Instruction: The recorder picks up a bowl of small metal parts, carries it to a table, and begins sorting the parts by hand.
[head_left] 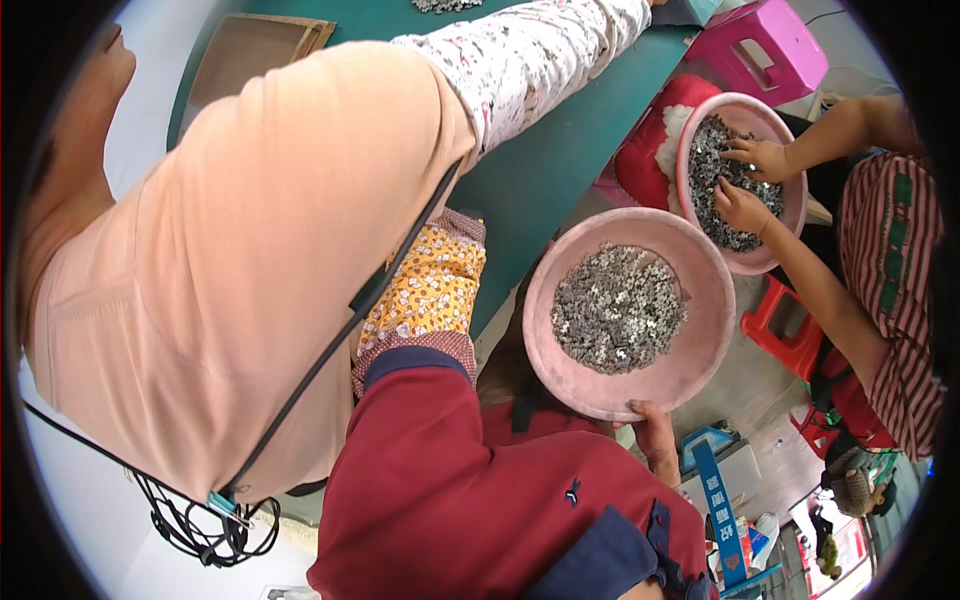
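My right hand (655, 432) is closed on the near rim of a round pink basin (705, 350), its forearm partly covered by my maroon shirt. A heap of small silvery-grey pieces (620, 308) lies in the basin; their exact kind is too small to tell. My left arm, in a yellow floral sleeve cover (430, 280), reaches forward beside a co-worker in a peach shirt (250, 230). My left hand does not show. At right, a co-worker in a striped shirt (905, 260) has both hands (745, 185) in a second pink basin (795, 225) of similar, darker pieces.
The peach-shirted co-worker's arm, in a white floral sleeve (550, 65), crosses above the green table (540, 175). Red cloth (640, 165) lies by the second basin. A magenta stool (760, 50), a red stool (780, 325) and a black cable bundle (215, 535) are around.
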